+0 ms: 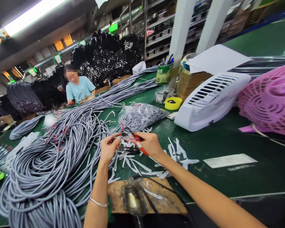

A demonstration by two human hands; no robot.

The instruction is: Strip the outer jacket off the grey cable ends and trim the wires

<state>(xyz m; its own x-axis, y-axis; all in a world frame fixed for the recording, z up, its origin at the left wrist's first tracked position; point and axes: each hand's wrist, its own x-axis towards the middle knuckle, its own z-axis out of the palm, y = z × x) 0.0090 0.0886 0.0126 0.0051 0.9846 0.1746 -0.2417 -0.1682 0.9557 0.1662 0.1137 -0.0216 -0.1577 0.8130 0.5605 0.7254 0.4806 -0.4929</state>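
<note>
My left hand is closed in a pinch on the end of a grey cable, from which thin coloured wires stretch across toward the right hand. Red handles show under the fingers of my right hand, which is closed around a red-handled hand tool; its working end is too small and partly hidden to name exactly. Beyond both hands lies a clear plastic bag filled with small grey pieces. White strips are scattered on the green bench below the hands.
Coiled grey cables cover the left side. A wooden board with a metal fixture sits in front of me. To the right are a white plastic grille, a pink fan and a yellow tape roll. Another person sits across the bench.
</note>
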